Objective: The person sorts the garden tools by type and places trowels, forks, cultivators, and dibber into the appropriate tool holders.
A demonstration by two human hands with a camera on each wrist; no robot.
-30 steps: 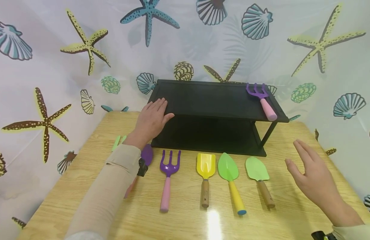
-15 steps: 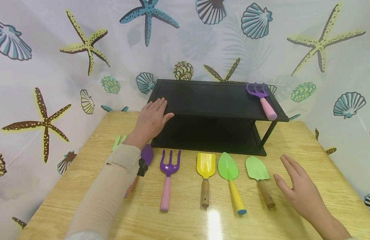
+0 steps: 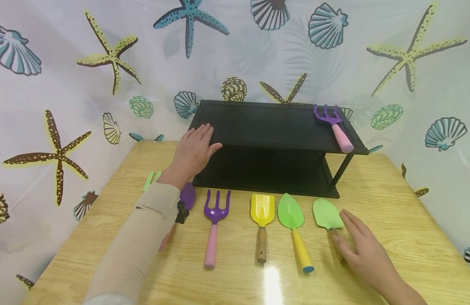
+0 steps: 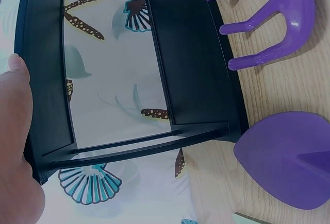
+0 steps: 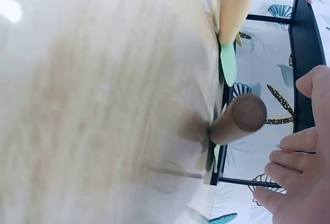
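My left hand point(image 3: 193, 150) rests flat on the left end of a two-tier black shelf point(image 3: 257, 125), fingers extended. My right hand point(image 3: 368, 254) is over the wooden-handled pale green trowel point(image 3: 327, 213), its thumb covering part of the handle in the head view. In the right wrist view, those fingers are spread and apart from the wooden handle point(image 5: 240, 118). Left of that trowel lies a bright green trowel point(image 3: 290, 212) with a yellow handle, then a yellow shovel point(image 3: 262, 209) with a wooden handle. A purple hand fork point(image 3: 216, 214) with a pink handle lies farther left.
Another purple fork point(image 3: 340, 137) lies on the shelf's top right. Beneath my left forearm, a purple trowel point(image 3: 187, 195) and a light green item point(image 3: 148, 181) are partly hidden. The wooden table point(image 3: 406, 220) meets a shell-patterned curtain point(image 3: 257, 55) behind.
My right hand has moved left from the table's right side to above the pale green trowel's handle. The left hand has stayed on the shelf.
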